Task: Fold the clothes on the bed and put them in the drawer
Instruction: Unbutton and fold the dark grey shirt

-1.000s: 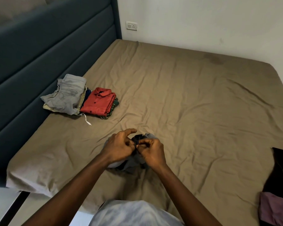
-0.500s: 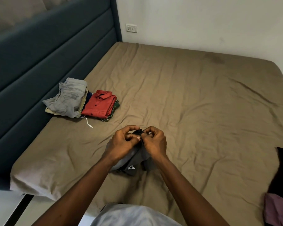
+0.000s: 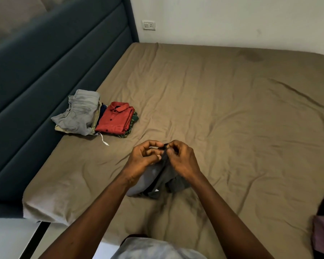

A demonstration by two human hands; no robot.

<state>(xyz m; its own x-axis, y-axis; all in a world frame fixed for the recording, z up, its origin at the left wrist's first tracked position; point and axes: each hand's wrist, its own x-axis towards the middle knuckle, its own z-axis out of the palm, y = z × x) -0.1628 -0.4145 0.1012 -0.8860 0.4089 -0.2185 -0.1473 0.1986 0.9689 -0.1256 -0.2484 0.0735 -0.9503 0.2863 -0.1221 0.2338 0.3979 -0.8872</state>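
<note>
While left hand [image 3: 144, 159] and right hand [image 3: 183, 161] pinch the grey garment [image 3: 150, 177], I see folded jeans [image 3: 80, 113] and red shirt [image 3: 114, 120] by the headboard [image 3: 45, 71], well apart.

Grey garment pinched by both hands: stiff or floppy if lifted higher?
Probably floppy: the grey garment sags in loose folds below the left hand and right hand. Likely light, since fingertip pinches alone hold its edge.
</note>
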